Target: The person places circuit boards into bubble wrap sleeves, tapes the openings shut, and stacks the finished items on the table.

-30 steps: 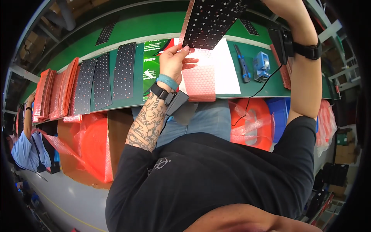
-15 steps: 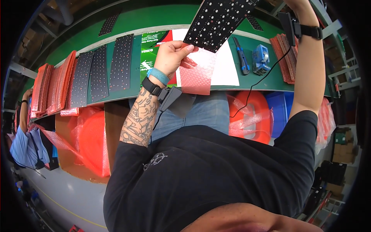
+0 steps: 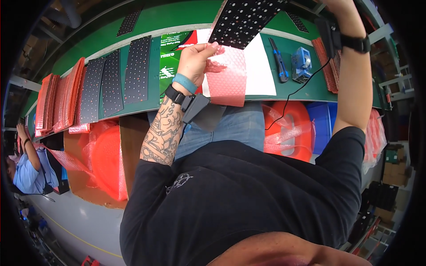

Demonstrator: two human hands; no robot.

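Above a green workbench [image 3: 155, 84], the person's left hand [image 3: 194, 62] pinched pink bubble wrap [image 3: 227, 84] at the near left corner of a raised, tilted black board [image 3: 246, 22] dotted with white. The right hand [image 3: 339, 8] was mostly cut off at the far right, its grip impossible to tell. Three similar boards [image 3: 136, 68] lay left, a blue tape dispenser [image 3: 301, 64] right.

- Head cam: fisheye, left of a head-worn pair, looking down.
- Upright, unmirrored; wearer's torso [image 3: 248, 190] very near, filling lower middle.
- Bench [image 3: 154, 88] farther out, arcing across upper half; straight edges bend toward the rim.
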